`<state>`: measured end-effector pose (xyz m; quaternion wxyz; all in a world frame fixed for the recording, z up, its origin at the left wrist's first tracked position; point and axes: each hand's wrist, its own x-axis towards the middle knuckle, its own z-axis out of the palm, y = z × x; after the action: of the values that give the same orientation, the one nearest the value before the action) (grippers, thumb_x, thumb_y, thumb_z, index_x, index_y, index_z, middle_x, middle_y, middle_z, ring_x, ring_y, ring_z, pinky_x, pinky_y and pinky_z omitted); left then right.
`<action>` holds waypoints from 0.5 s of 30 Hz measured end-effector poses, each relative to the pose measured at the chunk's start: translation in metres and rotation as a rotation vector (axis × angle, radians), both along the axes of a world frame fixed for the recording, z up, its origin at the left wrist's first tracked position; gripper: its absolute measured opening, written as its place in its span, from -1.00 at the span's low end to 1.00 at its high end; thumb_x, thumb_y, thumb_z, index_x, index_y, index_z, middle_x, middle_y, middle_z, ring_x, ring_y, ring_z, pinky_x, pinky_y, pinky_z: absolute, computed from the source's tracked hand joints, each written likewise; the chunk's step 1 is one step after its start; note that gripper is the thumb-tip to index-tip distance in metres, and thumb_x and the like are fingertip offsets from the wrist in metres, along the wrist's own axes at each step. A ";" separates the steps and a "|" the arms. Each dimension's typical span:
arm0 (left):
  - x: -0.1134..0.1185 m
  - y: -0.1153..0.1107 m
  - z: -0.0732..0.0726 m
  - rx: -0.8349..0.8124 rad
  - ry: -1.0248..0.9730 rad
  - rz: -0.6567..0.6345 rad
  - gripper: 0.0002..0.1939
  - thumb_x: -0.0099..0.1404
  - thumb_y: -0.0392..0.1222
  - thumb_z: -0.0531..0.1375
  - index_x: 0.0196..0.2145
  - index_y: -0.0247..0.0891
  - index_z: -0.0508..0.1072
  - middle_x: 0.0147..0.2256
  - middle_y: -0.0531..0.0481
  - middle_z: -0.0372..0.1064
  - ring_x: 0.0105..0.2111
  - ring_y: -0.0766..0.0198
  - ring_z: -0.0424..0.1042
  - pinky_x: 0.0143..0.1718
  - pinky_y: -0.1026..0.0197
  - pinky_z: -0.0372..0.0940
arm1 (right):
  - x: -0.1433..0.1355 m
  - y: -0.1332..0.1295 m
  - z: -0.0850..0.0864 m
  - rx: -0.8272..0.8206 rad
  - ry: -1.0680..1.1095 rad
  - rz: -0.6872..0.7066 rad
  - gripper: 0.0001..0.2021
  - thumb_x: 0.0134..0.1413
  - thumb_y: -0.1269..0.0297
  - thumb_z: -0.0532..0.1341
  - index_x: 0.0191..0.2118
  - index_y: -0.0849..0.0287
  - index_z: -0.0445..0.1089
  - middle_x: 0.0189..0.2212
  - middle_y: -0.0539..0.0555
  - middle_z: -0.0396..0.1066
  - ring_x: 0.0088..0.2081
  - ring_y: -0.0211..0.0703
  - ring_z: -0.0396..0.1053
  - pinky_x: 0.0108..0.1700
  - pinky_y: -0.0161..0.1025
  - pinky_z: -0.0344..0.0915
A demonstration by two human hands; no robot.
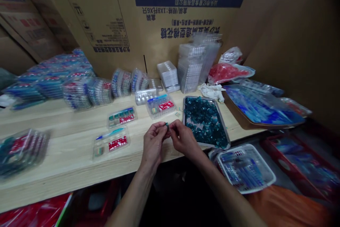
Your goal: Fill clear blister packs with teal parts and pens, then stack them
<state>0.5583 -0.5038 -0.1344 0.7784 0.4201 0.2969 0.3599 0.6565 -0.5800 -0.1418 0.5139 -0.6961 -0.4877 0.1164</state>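
Observation:
Both my hands meet over the front of the wooden table, fingertips pinched together. Between them is a small dark-green piece (166, 124), mostly covered by the fingers. My left hand (155, 135) is closed on it, and my right hand (183, 136) pinches at its other side. Right of the hands lies a tray (225, 135) heaped with dark-green, shiny pieces (203, 115). Beyond and left of them are clear blister trays: one (159, 113) with a blue stick and red packet, another (113, 152) similar, and a third (117, 122) with several green pieces.
Stacked filled trays (99, 90) line the back and a blurred stack (23, 152) sits at left. Clear trays (190, 67) rise before a large carton (148, 25). At right are a box of blue packets (255, 105), red bags (228, 73) and a white basket (269, 175).

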 end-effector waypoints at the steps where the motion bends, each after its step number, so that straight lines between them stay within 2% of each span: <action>1: 0.000 0.000 -0.001 0.012 0.013 0.014 -0.60 -0.02 -0.14 0.46 -0.25 -0.32 0.48 -0.43 0.05 0.49 -0.47 0.40 0.45 -0.30 0.31 0.35 | 0.000 -0.002 0.001 -0.006 -0.014 0.004 -0.91 0.15 0.35 0.06 -0.23 0.13 0.27 -0.44 -0.01 0.39 -0.44 -0.24 0.34 -0.36 -0.33 0.19; 5: -0.004 0.004 -0.007 0.142 0.083 0.029 -0.60 0.00 -0.14 0.43 -0.19 -0.30 0.52 -0.35 0.00 0.54 -0.40 0.33 0.50 -0.24 0.25 0.37 | 0.004 -0.004 0.005 -0.033 -0.016 -0.030 -0.82 0.16 0.33 0.07 -0.12 0.17 0.28 -0.43 0.01 0.42 -0.42 -0.21 0.39 -0.34 -0.31 0.22; 8: -0.006 0.004 -0.012 0.303 0.161 0.022 -0.69 0.07 -0.14 0.39 -0.20 -0.26 0.56 -0.30 -0.02 0.56 -0.31 0.28 0.51 -0.18 0.23 0.37 | 0.005 -0.001 0.007 -0.079 -0.004 -0.014 -0.88 0.16 0.26 0.11 -0.21 0.15 0.28 -0.48 -0.01 0.39 -0.47 -0.21 0.36 -0.37 -0.32 0.19; 11: -0.009 0.004 -0.015 0.459 0.223 -0.011 -0.75 0.16 -0.15 0.33 -0.18 -0.23 0.59 -0.23 -0.04 0.56 -0.22 0.25 0.51 -0.11 0.22 0.36 | 0.007 0.001 0.008 -0.107 -0.043 -0.025 -0.93 0.16 0.29 0.08 -0.33 0.12 0.24 -0.52 -0.02 0.36 -0.48 -0.22 0.34 -0.39 -0.32 0.14; 15: -0.014 0.000 -0.017 0.670 0.297 0.012 -0.83 0.23 -0.18 0.26 -0.23 -0.21 0.60 -0.26 -0.03 0.54 -0.25 0.26 0.50 -0.17 0.24 0.37 | 0.011 -0.002 0.004 -0.181 -0.068 0.028 -0.91 0.15 0.36 0.07 -0.38 0.11 0.24 -0.55 -0.04 0.36 -0.49 -0.23 0.32 -0.39 -0.34 0.12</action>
<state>0.5447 -0.5037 -0.1519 0.5440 0.6975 0.2748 0.3769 0.6677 -0.5823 -0.1376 0.4306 -0.7362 -0.5021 0.1435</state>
